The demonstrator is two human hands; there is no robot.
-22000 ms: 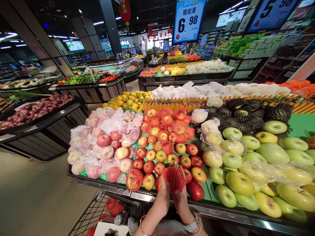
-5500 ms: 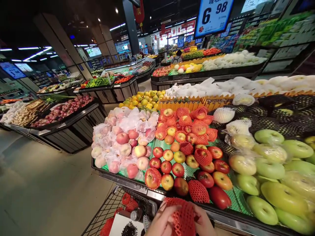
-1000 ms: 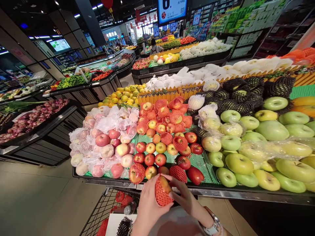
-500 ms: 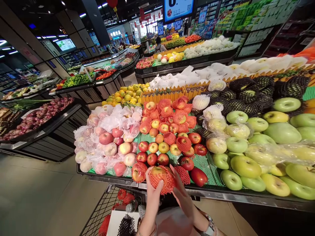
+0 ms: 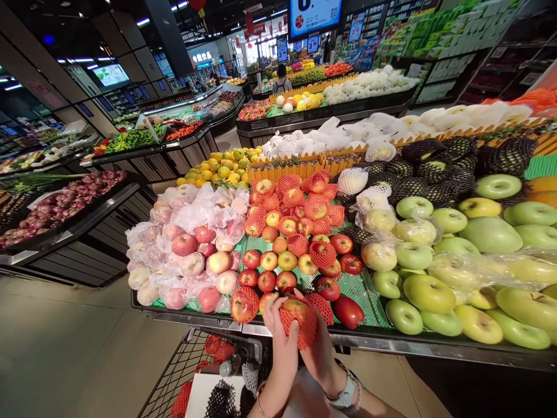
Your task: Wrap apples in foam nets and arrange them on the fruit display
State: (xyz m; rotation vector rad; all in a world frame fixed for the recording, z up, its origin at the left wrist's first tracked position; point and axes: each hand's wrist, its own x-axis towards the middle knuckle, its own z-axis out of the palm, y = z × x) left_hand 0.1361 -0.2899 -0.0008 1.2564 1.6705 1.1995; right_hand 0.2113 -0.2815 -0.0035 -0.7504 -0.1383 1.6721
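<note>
A red-and-yellow apple [image 5: 300, 322] in a red foam net is held between my two hands, just in front of the display's front edge. My left hand [image 5: 282, 337] wraps its left side, thumb across the front. On the right side of the fruit, my right hand [image 5: 321, 351] presses with its palm and fingers. Right behind the hands lie loose red apples [image 5: 286, 281], some in red foam nets. One netted apple [image 5: 244, 305] sits just left of my left hand, and an empty-looking red net [image 5: 321, 307] lies behind my right hand.
Below the display stands a wire shopping cart [image 5: 163, 383] with red netted fruit, a bottle [image 5: 228, 367] and a white box [image 5: 204, 389]. Wrapped pink apples [image 5: 183, 244] fill the left side; green apples [image 5: 429, 293] fill the right. A metal edge [image 5: 400, 342] runs along the front.
The netted apple has been turned and tilted slightly rightward in my hands. My left fingers have come round behind it, and my right hand has closed in against it.
</note>
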